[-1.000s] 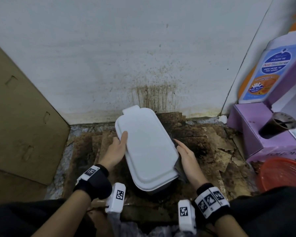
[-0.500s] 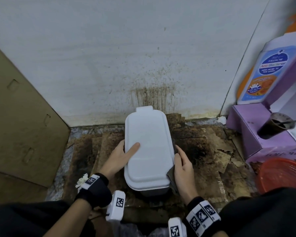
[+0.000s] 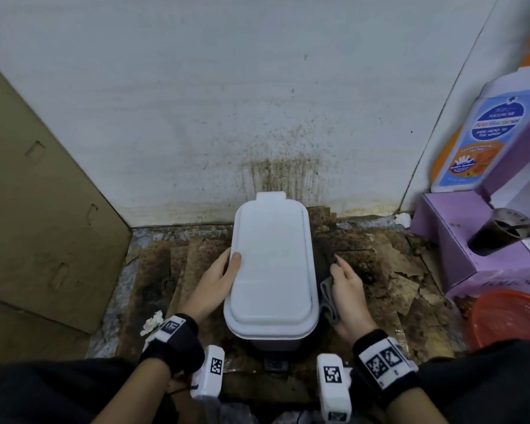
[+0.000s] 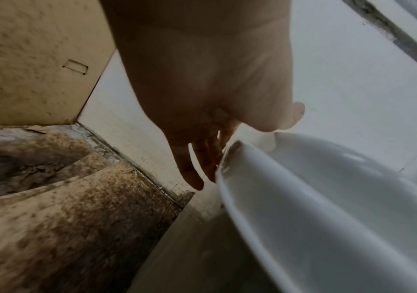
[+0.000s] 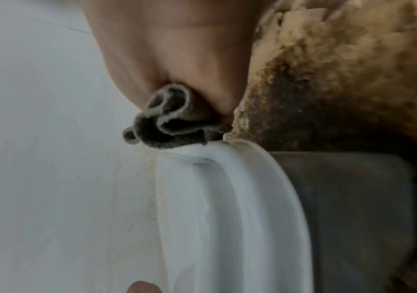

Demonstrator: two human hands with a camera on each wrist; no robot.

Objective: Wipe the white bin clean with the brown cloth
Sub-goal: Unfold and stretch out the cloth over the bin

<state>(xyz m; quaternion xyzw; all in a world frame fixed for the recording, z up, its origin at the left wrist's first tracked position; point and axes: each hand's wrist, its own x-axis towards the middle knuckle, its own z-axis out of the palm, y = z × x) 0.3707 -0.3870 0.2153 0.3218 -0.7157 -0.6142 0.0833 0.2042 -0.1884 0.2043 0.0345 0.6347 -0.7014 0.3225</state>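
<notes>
- Far to the left of both hands leans a cardboard sheet [image 3: 40, 215], well clear of the work.
- The left hand [image 3: 216, 284] holds the white bin [image 3: 271, 270] by its left edge: thumb lying on the lid, fingers straight down the side wall, as the left wrist view shows.
- Between the hands, the bin now stands square to the stained wall [image 3: 276, 175]; a second ago it sat skewed, so it has been turned.
- The right hand [image 3: 348, 296] presses the bunched brown cloth [image 3: 328, 298] against the bin's right side, just under the lid's rim; it has slid toward the person, likely mid-stroke along that wall.
- Right of the right hand, an orange basket [image 3: 511, 319] lies near.
</notes>
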